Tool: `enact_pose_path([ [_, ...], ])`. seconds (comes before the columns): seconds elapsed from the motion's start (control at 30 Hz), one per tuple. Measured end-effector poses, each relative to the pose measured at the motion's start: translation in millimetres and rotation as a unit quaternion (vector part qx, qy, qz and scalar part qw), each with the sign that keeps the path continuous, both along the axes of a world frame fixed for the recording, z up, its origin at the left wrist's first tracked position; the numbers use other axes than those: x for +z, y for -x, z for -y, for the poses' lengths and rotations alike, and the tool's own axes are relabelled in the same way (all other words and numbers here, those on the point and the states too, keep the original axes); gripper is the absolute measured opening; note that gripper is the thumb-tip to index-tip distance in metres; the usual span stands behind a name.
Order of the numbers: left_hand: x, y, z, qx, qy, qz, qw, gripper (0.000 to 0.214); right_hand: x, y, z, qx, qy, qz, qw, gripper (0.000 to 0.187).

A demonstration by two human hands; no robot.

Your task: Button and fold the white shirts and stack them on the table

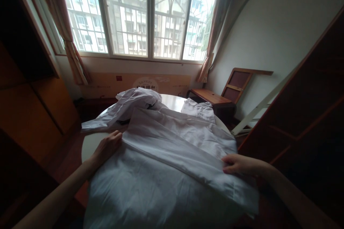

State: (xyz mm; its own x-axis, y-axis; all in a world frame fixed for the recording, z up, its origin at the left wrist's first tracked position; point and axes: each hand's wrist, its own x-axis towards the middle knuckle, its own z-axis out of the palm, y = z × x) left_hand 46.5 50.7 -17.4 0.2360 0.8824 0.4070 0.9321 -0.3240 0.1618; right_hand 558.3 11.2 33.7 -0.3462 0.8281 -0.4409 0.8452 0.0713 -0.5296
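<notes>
A large white garment (172, 164) lies spread over a round white table (90, 145). My left hand (107, 145) rests on the garment's left edge, fingers stretched out and flat. At the right edge, my right hand (236, 164) has its fingers curled onto a folded strip of the same cloth. Behind it a second white garment (129, 105) lies bunched in a heap. A smaller folded white piece (199, 109) sits at the table's far right.
Dark wooden cabinets (32, 107) stand to the left and a wooden frame (303, 114) to the right. A low wooden bench (212, 98) and a leaning board (239, 82) stand by the far wall under a barred window (139, 14).
</notes>
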Motion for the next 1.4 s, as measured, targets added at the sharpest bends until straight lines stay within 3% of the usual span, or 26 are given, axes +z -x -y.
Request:
enact_pose_path([
  [0.07, 0.1, 1, 0, -0.007, -0.005, 0.016, 1.000, 0.010, 2.4, 1, -6, 0.014, -0.021, 0.013, 1.000, 0.026],
  [0.17, -0.2, 4, 1, -0.029, -0.028, 0.052, 0.998, 0.008, 12.8, 10, -22, 0.010, -0.134, -0.023, 0.991, 0.027],
  [0.27, -0.5, 7, 2, -0.051, -0.036, 0.053, 0.997, 0.010, 24.7, 39, -47, 0.021, -0.242, -0.077, 0.967, 0.030],
  [0.33, -1.4, 7, 2, -0.056, -0.032, 0.043, 0.997, 0.012, 28.1, 70, -67, 0.039, -0.274, -0.112, 0.954, 0.028],
  [0.5, -6.9, 9, -1, -0.063, -0.018, 0.052, 0.997, 0.011, 20.9, 171, -116, 0.121, -0.287, -0.187, 0.932, 0.025],
  [0.67, -6.5, 10, -1, -0.060, -0.015, 0.038, 0.997, 0.012, 17.9, 260, -156, 0.110, -0.279, -0.181, 0.937, 0.019],
  [0.8, -3.3, 8, 1, -0.059, -0.010, 0.038, 0.998, 0.013, 18.8, 304, -178, 0.069, -0.254, -0.180, 0.948, 0.020],
  [0.97, -2.1, 9, 3, -0.068, 0.003, 0.053, 0.996, 0.016, 11.2, 334, -196, 0.052, -0.209, -0.200, 0.956, 0.020],
  [1.13, -2.2, 16, 12, -0.082, 0.011, 0.039, 0.996, 0.018, 3.5, 341, -201, 0.028, -0.189, -0.224, 0.956, 0.025],
  [1.3, -0.7, 19, 17, -0.078, 0.015, 0.054, 0.995, 0.016, 1.0, 336, -197, 0.031, -0.200, -0.234, 0.951, 0.037],
  [1.4, 4.9, 17, 19, -0.061, 0.024, 0.038, 0.997, 0.015, -4.3, 332, -192, 0.061, -0.243, -0.211, 0.945, 0.057],
])
